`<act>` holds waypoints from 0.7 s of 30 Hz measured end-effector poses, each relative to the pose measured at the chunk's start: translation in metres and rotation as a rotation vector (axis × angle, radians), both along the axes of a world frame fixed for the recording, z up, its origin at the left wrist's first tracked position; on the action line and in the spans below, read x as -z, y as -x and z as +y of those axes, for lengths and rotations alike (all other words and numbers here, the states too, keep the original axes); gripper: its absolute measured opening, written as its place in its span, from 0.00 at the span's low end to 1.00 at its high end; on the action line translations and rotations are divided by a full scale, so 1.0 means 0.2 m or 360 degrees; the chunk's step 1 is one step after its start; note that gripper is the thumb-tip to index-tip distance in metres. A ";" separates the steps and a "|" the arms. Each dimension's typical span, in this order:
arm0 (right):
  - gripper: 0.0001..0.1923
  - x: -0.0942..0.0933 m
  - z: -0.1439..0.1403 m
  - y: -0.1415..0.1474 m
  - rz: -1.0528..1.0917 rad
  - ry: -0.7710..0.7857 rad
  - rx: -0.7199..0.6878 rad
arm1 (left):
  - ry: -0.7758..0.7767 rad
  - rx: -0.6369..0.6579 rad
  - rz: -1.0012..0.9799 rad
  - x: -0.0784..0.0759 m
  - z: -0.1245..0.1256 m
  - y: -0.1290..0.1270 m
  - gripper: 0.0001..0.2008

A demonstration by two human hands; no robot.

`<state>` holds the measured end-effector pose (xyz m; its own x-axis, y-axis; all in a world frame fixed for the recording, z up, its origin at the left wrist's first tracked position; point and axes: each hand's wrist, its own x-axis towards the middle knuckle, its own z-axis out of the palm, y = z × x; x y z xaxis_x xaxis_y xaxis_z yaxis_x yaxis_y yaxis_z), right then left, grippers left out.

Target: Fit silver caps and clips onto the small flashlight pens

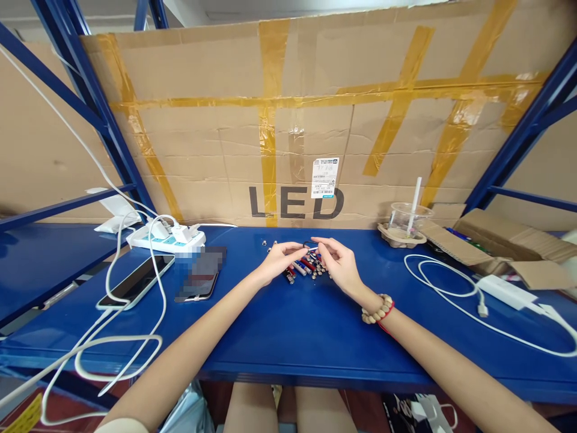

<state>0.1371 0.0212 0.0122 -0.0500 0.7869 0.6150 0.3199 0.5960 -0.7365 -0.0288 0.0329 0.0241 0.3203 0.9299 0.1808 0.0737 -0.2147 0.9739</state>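
My left hand (285, 260) and my right hand (338, 263) meet above the middle of the blue shelf. Both are closed, thumb against fingers in a pinch. Between the fingertips runs a small, slim silvery-white piece (312, 249), mostly hidden by the fingers; a thin dark loop (310, 243) shows just behind it. Under the hands lies a pile of small metal tubes (308, 264) in red, blue and silver, partly covered by the fingers. Several tiny silvery parts (318, 272) are scattered among the tubes, with one more silvery bit (264, 243) off to the left.
A power strip (166, 239) with white cables stands left, near two phones (137, 281). At the right are a plastic cup with a straw (409, 219), a white charger cable (444, 285) and an opened cardboard box (509, 240). A large cardboard panel (216, 156) closes the back.
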 end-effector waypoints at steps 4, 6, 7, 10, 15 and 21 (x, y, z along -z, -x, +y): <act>0.16 0.00 0.01 -0.01 -0.0123 -0.0050 0.0022 | -0.0012 -0.0031 -0.0013 0.01 0.01 0.01 0.17; 0.16 0.01 0.01 -0.01 -0.0167 -0.0061 0.0035 | 0.0015 -0.0047 -0.0018 0.00 0.01 0.01 0.17; 0.16 0.01 0.01 -0.01 -0.0180 -0.0061 0.0036 | 0.0035 -0.0046 -0.0017 0.00 0.01 0.01 0.17; 0.16 0.01 0.01 -0.01 -0.0192 -0.0049 0.0023 | 0.0074 -0.0017 0.0005 -0.01 -0.01 0.00 0.17; 0.16 0.01 0.01 0.00 -0.0191 -0.0048 0.0011 | 0.0018 0.0006 0.0093 -0.01 -0.01 -0.01 0.13; 0.17 0.01 0.03 -0.02 -0.0167 -0.0028 0.0051 | -0.0038 -0.0017 0.0082 0.00 0.01 0.01 0.09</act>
<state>0.1414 0.0275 0.0102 -0.0895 0.7781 0.6217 0.4137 0.5969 -0.6874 -0.0298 0.0349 0.0232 0.3199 0.9289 0.1867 0.1262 -0.2371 0.9633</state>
